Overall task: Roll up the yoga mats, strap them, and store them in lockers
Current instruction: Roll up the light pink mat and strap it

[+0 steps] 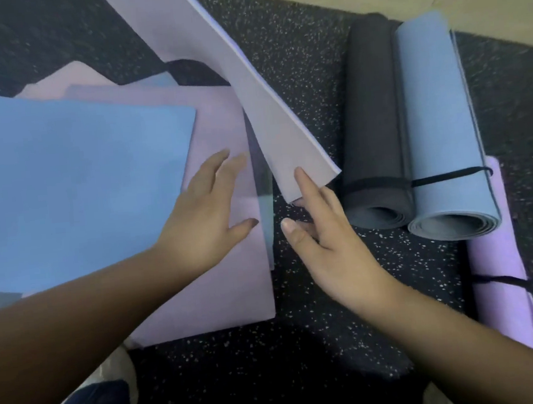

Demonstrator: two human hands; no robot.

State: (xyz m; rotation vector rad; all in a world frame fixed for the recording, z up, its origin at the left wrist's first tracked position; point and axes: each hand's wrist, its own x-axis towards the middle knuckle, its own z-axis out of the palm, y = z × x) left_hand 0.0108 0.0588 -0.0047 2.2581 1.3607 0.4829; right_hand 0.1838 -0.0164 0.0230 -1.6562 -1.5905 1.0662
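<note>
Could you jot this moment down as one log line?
left hand flat on purple mat | right hand lifting lilac mat's corner | grey roll, blue roll strapped

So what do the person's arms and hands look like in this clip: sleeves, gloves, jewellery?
Both forearms are bare as far as the frame shows, with no sleeves in view. The left hand and right hand wear no gloves, and no rings, watch or bracelets are visible. The fingernails look short and unpainted.

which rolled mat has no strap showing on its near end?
None lacks one. The dark grey roll, blue roll and purple roll each show a black strap; the purple one lies nearest the camera.
</note>
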